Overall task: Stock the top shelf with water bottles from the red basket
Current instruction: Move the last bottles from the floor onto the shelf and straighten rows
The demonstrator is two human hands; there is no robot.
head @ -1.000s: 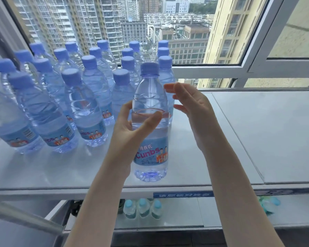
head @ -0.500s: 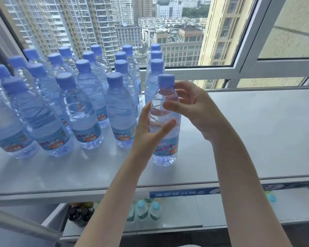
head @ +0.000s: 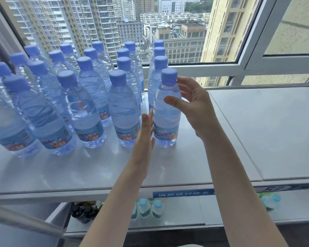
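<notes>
The top shelf (head: 185, 166) is a grey surface under a window. Rows of water bottles (head: 89, 107) with blue caps fill its left half, from the front edge to the back edge. One more bottle (head: 167, 122) stands upright at the right end of the block, in front of a column of three. The right grip (head: 196, 106) is wide and slack around this bottle's shoulder, clasping nothing. The left grip (head: 144, 138) lies flat with straight fingers against its lower left side. Small bottles (head: 150, 209) sit on the lower shelf (head: 230, 207).
</notes>
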